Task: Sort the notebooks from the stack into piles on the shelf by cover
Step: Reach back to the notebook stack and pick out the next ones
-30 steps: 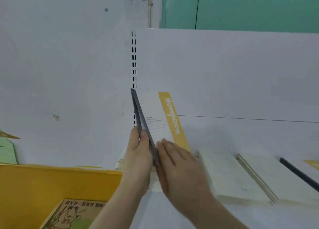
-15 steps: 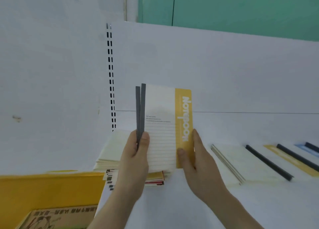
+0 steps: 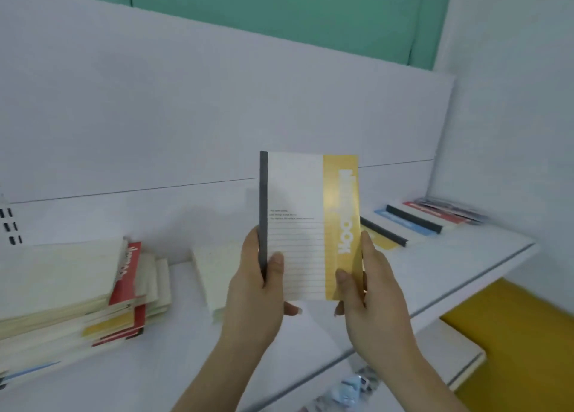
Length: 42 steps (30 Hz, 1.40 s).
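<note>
I hold a white and yellow notebook (image 3: 306,225) with a grey spine upright above the white shelf (image 3: 466,256). My left hand (image 3: 257,287) grips its spine edge, thumb on the cover. My right hand (image 3: 366,290) grips the yellow edge, thumb on the front. A mixed stack of notebooks (image 3: 71,293) with cream, red and yellow covers lies at the left. A cream notebook (image 3: 211,272) lies flat behind my left hand. To the right lie piles by cover: yellow (image 3: 385,239), blue (image 3: 407,223) and red (image 3: 435,214).
The shelf's back panel (image 3: 217,101) rises behind the piles and a white side wall (image 3: 512,132) closes the right end. A lower white shelf edge (image 3: 459,368) and yellow surface (image 3: 528,334) sit below right. Slotted upright holes (image 3: 9,225) show at far left.
The view has swung right, showing the sorted piles on the shelf. The notebooks in my hands have closed together and now face me squarely, with my right hand gripping the yellow edge.
</note>
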Each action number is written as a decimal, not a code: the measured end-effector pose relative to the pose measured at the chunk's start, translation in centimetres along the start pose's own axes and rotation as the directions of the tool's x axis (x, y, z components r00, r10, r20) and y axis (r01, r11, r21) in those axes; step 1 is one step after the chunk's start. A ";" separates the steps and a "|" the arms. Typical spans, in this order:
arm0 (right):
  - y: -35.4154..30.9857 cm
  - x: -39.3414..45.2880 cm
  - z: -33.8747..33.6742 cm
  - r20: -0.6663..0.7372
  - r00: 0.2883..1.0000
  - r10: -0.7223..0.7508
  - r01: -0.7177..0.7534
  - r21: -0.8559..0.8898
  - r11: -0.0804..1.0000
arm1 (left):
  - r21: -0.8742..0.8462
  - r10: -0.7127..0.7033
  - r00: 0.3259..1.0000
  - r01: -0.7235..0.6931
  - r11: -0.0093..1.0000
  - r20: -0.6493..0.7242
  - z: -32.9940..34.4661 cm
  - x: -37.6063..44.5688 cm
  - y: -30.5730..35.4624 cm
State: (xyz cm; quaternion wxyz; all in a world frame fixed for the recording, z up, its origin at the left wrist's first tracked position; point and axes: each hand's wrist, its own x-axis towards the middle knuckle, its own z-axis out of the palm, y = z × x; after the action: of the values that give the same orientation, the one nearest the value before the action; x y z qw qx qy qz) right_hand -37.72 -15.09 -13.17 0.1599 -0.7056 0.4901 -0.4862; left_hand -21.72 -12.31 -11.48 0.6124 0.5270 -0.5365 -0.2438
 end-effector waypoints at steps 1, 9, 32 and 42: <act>1.3 0.2 -1.4 -0.032 0.999 0.006 -0.007 -0.038 0.999 | 0.016 0.016 1.000 -0.016 1.000 0.025 1.9 -0.2 0.3; 12.2 2.4 -13.4 0.237 0.971 -0.036 0.111 -0.308 0.945 | 0.298 0.003 0.968 -0.081 0.951 0.252 16.9 0.1 0.7; 27.3 23.4 -10.2 0.623 0.741 -0.251 0.614 -0.476 0.630 | 0.973 -0.128 0.976 -0.156 0.172 0.179 26.1 12.7 -6.5; 31.9 27.2 -7.0 0.756 0.602 -0.255 0.694 -0.339 0.635 | 0.997 -0.151 0.985 -0.081 0.003 0.080 28.5 13.9 -9.4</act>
State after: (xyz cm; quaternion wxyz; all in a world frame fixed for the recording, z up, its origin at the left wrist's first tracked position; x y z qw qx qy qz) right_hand -59.41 -51.36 -17.83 -0.0609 -0.9474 0.3097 -0.0529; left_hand -40.99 -38.33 -18.17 0.0085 0.7963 -0.5864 0.1484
